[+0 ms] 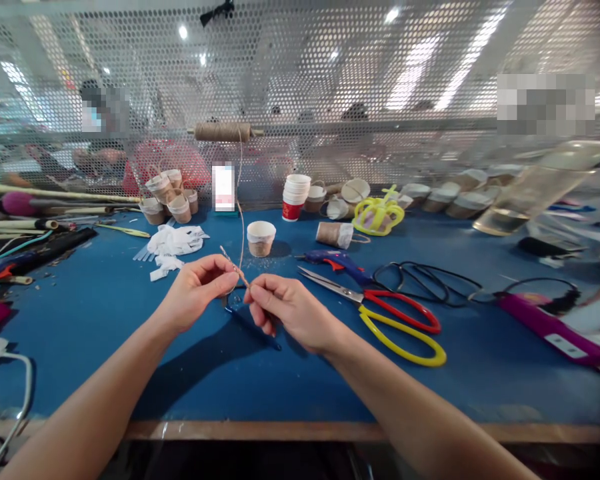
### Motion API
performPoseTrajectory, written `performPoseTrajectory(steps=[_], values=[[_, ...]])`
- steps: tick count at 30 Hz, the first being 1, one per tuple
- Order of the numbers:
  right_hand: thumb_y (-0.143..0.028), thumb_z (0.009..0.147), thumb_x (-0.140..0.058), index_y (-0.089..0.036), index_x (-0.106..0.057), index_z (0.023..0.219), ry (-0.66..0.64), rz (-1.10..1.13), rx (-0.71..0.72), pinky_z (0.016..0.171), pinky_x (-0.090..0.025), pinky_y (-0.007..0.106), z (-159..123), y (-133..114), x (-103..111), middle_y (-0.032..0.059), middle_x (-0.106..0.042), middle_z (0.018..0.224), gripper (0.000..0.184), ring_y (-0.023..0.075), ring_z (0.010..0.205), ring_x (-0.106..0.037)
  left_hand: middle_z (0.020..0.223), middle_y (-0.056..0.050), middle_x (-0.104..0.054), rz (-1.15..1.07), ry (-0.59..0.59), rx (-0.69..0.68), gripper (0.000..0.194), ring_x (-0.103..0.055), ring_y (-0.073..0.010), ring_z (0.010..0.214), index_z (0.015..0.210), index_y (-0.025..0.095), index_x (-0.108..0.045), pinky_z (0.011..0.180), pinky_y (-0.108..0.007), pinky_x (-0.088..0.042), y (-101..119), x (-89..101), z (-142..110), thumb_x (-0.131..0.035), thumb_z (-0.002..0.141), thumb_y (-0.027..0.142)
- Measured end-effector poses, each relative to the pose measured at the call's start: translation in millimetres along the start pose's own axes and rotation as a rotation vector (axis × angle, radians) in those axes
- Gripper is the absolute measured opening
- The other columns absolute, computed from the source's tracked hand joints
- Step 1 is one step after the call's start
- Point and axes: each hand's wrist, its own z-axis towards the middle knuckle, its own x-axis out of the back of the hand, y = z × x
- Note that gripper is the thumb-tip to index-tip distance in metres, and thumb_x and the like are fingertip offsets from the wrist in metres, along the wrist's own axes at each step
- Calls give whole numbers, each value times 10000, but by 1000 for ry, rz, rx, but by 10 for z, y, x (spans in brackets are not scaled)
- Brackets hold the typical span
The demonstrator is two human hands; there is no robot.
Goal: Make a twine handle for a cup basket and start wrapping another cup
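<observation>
My left hand [200,290] pinches a length of brown twine [242,200], and a short end sticks up past its fingertips. Close beside it, my right hand [293,310] grips the same strand between thumb and forefinger. From there the twine runs up to a spool [223,132] on a rod at the mesh panel. Just beyond my hands stands a small cup [261,240], twine-wrapped below and white at the rim. A slim dark blue tool [255,328] lies on the table under my hands, partly hidden.
Scissors [403,323] with red and yellow handles lie right, near a blue glue gun [337,263] and its black cord. White cloth strips [177,240], wrapped cups [170,197], stacked paper cups [296,198], a yellow woven piece [379,215] and a purple power strip [555,330] surround the workspace.
</observation>
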Motion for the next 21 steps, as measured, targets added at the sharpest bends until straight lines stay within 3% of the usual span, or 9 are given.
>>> performPoseTrajectory(steps=[6,10,15,18,21], values=[[-333,842,-446,-160,-506,711,-108,46,-52,401,-336,169,-10,-16,2,-51,-510,508,225,43,399,-434,738,5,-585,-8,-43,-8,130,-488,-78,607,678,164,-567,534,-196,-394,15,15,8,-664,691,250],[-319,807,-510,-166,-498,761,70,-150,23,478,-399,202,-6,13,-37,-35,-529,589,160,71,493,-490,649,29,-540,146,53,-37,131,-453,-74,560,679,166,-543,511,-197,-370,9,-48,6,-630,711,259],[-230,780,-554,-179,-495,659,329,-557,256,551,-395,231,6,74,-50,-26,-505,621,144,95,571,-474,635,31,-527,303,101,-67,116,-465,-86,563,665,161,-522,553,-225,-389,13,-137,-16,-593,717,237],[-198,786,-541,-176,-540,644,361,-691,361,595,-389,245,0,51,-36,-4,-537,649,143,113,624,-482,654,24,-529,309,60,-79,108,-475,-92,581,672,158,-527,569,-235,-394,25,-122,-19,-584,726,232],[-220,793,-530,-176,-562,668,319,-625,312,588,-387,243,-9,7,-29,-1,-550,653,136,115,618,-482,680,17,-537,279,-6,-87,109,-491,-97,598,682,159,-532,584,-242,-408,43,-76,-8,-587,736,235]])
